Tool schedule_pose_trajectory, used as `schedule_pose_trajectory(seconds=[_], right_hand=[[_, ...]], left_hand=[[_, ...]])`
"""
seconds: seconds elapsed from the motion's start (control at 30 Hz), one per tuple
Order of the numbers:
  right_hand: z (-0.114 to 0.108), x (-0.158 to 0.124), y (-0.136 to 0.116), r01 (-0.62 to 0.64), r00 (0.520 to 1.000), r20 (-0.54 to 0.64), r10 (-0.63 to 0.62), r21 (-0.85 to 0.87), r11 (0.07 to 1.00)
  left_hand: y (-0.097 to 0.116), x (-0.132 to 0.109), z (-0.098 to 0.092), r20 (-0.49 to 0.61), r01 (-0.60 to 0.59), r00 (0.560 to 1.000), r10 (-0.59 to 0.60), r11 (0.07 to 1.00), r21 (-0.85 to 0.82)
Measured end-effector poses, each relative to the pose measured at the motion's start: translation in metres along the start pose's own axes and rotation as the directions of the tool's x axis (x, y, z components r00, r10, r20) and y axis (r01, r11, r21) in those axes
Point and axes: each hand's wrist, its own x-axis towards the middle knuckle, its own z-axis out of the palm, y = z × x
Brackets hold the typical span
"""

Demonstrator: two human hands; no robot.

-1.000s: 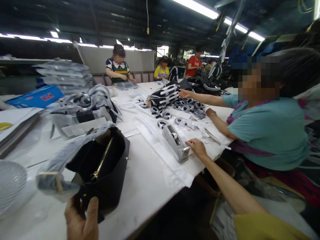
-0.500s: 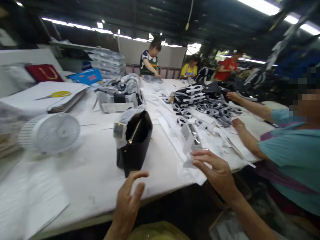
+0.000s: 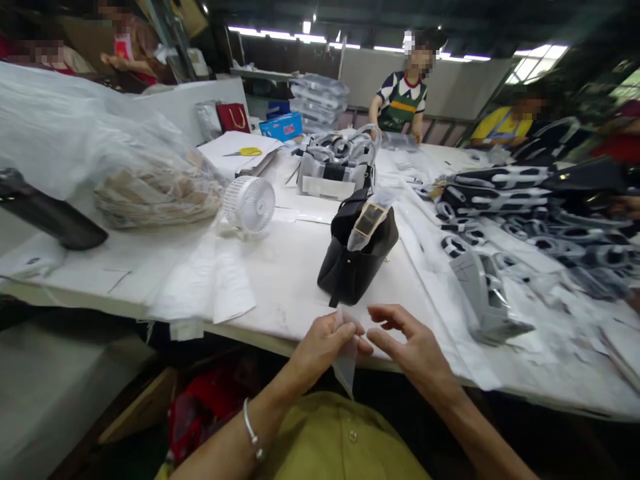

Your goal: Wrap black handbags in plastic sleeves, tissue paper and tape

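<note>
Pinching a thin translucent strip [image 3: 345,377] in my left hand [image 3: 335,337], thumb pressed over it, low end hanging past the table [image 3: 287,287] edge. Right hand [image 3: 407,343] is just beside, fingers curled but parted, nothing visible in them.

Black handbag [image 3: 350,280] sits on the table straight ahead of my hands, near them, not touched by either as far as I can tell. Mouth gapes open.

Progress, judged from now: partway. Done: the bag's buckle [image 3: 371,220] is covered in clear plastic wrap [image 3: 357,241]. Left: strip is loose in my grip, off the bag, and the side of the bag facing me shows no cover. Can't tell whether the inside is filled; too dark.

Tape dispenser [image 3: 475,293] stands to the right on the table, neither hand on it. Beyond it, a pile of black bags [image 3: 500,193] banded in white wrap looks further along. White fan [image 3: 256,203] to the left, yellow-handled scissors [image 3: 250,152] farther back, on white sheets [image 3: 227,141].
</note>
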Motion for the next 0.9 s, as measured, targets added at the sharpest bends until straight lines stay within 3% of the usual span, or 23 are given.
schedule_pose_trajectory(seconds=[0.1, 0.17, 0.27, 0.47, 0.6, 0.77, 0.9], right_hand=[[0.017, 0.007, -0.004, -0.135, 0.981, 0.154, 0.116, 0.121, 0.983], [0.031, 0.007, -0.003, -0.171, 0.979, 0.139, 0.15, 0.156, 0.973], [0.047, 0.006, 0.001, -0.195, 0.979, 0.081, 0.186, 0.122, 0.973], [0.063, 0.014, 0.02, -0.236, 0.971, 0.068, 0.229, 0.119, 0.965], [0.064, 0.029, 0.04, -0.293, 0.956, 0.037, 0.29, 0.09, 0.952], [0.078, 0.042, 0.049, -0.497, 0.863, 0.176, 0.474, 0.122, 0.859], [0.094, 0.045, 0.04, -0.476, 0.879, 0.153, 0.451, 0.271, 0.837]], left_hand=[[0.0, -0.005, -0.004, 0.065, -0.021, 0.998, 0.016, 0.996, 0.087], [-0.005, -0.008, -0.007, 0.023, -0.026, 0.999, 0.023, 0.99, 0.141], [-0.02, -0.01, -0.015, -0.129, -0.017, 0.991, 0.04, 0.985, 0.174], [-0.034, -0.013, -0.032, -0.286, 0.022, 0.958, 0.01, 0.994, 0.108], [-0.033, -0.013, -0.047, -0.35, 0.025, 0.937, 0.01, 0.995, 0.095], [-0.035, -0.012, -0.063, -0.378, 0.004, 0.926, 0.014, 0.999, 0.048], [-0.036, -0.012, -0.067, -0.394, -0.056, 0.918, 0.051, 0.998, 0.0]])
